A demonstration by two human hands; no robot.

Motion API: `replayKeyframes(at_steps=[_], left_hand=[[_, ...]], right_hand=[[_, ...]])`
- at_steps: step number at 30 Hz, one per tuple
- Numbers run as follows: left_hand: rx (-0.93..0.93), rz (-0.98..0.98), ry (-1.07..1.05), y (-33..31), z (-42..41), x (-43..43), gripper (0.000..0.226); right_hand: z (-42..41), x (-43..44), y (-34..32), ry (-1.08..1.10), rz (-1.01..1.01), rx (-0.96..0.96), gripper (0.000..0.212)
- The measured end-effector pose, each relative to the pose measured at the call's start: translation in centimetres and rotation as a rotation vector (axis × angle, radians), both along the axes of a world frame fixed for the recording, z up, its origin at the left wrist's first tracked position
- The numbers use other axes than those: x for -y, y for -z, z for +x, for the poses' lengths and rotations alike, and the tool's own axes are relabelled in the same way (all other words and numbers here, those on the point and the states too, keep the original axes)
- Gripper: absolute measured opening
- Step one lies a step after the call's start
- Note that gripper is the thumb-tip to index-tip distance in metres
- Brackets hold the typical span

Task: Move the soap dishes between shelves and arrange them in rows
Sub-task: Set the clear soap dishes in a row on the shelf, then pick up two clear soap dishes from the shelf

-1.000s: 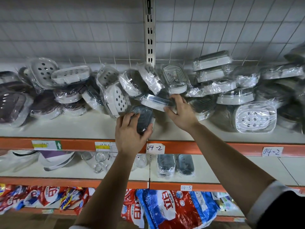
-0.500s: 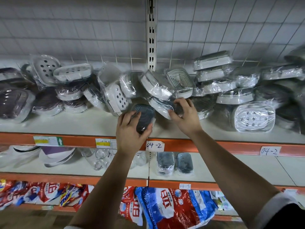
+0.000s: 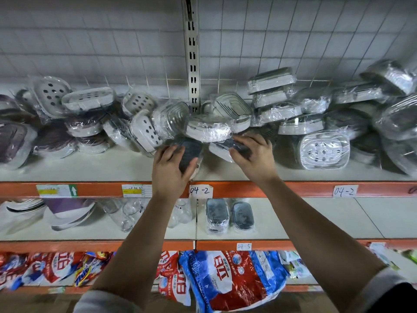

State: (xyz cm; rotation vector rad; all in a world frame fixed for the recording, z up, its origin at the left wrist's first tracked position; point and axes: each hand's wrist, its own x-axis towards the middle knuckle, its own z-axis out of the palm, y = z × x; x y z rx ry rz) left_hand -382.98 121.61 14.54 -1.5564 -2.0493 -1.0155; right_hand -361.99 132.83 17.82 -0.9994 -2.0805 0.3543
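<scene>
**Friend:** What's on the shelves?

**Me:** In front of me, a white shelf with an orange front edge (image 3: 67, 170) carries a jumbled heap of plastic-wrapped white, grey and purple soap dishes (image 3: 88, 99).

**Friend:** And below?

**Me:** A second white shelf (image 3: 316, 220) bears two dark oval wrapped soap dishes (image 3: 217, 214) side by side, clear drinking glasses (image 3: 128, 213), and white and purple bowls (image 3: 67, 211). The lowest shelf (image 3: 300, 288) holds red and blue bags (image 3: 225, 276).

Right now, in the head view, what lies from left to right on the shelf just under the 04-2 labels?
White basins → purple basin → clear glasses → wrapped dark soap dish → second wrapped dark soap dish.
</scene>
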Motion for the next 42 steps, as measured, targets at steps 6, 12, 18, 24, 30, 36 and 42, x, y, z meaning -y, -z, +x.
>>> replayKeyframes(at_steps=[6, 12, 18, 24, 30, 36, 42], left_hand=[[0.013, -0.101, -0.007, 0.4, 0.3, 0.7, 0.081], [-0.010, 0.064, 0.000, -0.2, 0.7, 1.2, 0.066], [-0.058, 0.234, 0.025, -0.8, 0.5, 1.6, 0.052], [-0.070, 0.298, 0.049, -0.5, 0.7, 3.2, 0.044], [-0.081, 0.326, 0.020, -0.8, 2.5, 5.4, 0.046], [-0.107, 0.295, -0.019, -0.8, 5.6, 7.0, 0.046], [-0.071, 0.231, -0.037, -0.8, 11.2, 8.9, 0.049]], right_hand=[[0.5, 0.2, 0.8, -0.047, -0.076, 0.072, 0.058], [0.6, 0.7, 1.2, -0.051, -0.046, 0.016, 0.053], [0.8, 0.7, 1.3, -0.021, -0.029, 0.027, 0.045], [1.1, 0.9, 0.7, 0.069, -0.016, 0.002, 0.043], [3.0, 1.9, -0.1, 0.048, 0.010, -0.015, 0.042], [6.8, 3.4, -0.1, 0.024, 0.053, -0.029, 0.044], [12.1, 5.7, 0.1, -0.031, 0.069, -0.004, 0.044]])
